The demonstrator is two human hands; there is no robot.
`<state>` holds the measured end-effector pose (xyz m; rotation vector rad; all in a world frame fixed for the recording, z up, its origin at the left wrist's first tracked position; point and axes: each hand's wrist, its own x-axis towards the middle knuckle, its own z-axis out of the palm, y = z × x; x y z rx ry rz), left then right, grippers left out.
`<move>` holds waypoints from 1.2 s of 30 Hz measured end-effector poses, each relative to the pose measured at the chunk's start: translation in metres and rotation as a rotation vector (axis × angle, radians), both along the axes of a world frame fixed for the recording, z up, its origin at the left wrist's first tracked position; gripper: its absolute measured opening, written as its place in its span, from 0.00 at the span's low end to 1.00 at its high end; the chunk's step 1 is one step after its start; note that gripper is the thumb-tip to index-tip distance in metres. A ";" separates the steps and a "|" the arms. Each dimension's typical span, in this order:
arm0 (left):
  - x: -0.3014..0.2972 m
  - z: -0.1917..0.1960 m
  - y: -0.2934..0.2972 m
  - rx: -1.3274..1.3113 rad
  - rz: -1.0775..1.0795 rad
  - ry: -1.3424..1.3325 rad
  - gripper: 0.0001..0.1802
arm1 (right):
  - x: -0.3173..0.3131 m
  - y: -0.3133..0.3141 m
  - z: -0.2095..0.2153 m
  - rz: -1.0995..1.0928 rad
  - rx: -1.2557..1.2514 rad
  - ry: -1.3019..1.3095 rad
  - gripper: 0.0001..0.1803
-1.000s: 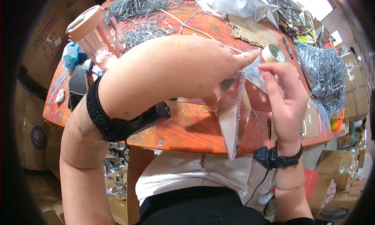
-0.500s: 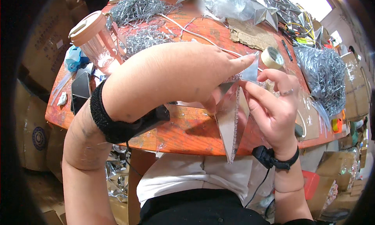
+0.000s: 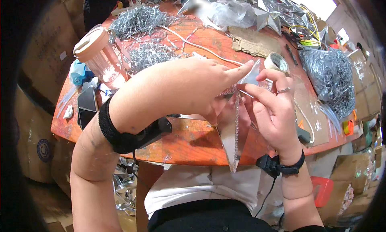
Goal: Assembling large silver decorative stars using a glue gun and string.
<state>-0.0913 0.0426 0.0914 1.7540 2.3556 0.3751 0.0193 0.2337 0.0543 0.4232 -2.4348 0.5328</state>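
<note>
Head view: I see a tinsel-filled bag (image 3: 327,77); left hand (image 3: 209,85) holds a mirror-silver, glitter-edged star (image 3: 230,125); right hand's (image 3: 275,111) grip, I can't tell.

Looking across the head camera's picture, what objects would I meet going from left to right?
White crumpled scrap, pink-lidded bottle, shiny silver pointed piece, tape roll, clear bag of silver tinsel.

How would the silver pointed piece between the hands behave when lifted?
The silver pointed piece is probably fairly stiff, since its long tip looks straight, without sagging. Its shiny faces may be slippery; the textured trim along the ridge might add grip.
</note>
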 end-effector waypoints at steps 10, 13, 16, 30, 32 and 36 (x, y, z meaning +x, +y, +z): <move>-0.007 0.011 0.008 -0.065 -0.045 0.089 0.65 | -0.011 0.021 0.011 0.031 -0.247 -0.155 0.15; -0.010 0.003 0.009 0.057 -0.170 0.402 0.64 | 0.004 0.037 0.015 -0.017 -0.530 -0.038 0.11; -0.012 0.005 0.002 0.057 -0.187 0.663 0.54 | 0.027 0.052 0.010 0.008 -1.094 0.025 0.13; 0.139 0.019 -0.025 0.768 0.144 0.130 0.23 | 0.073 -0.012 0.011 0.342 -0.908 -0.041 0.06; 0.134 0.001 -0.014 0.938 0.218 0.219 0.22 | 0.068 -0.015 0.009 0.550 -0.695 -0.057 0.07; 0.125 -0.021 -0.014 1.081 0.237 0.199 0.19 | 0.072 -0.015 0.017 0.536 -0.549 -0.005 0.12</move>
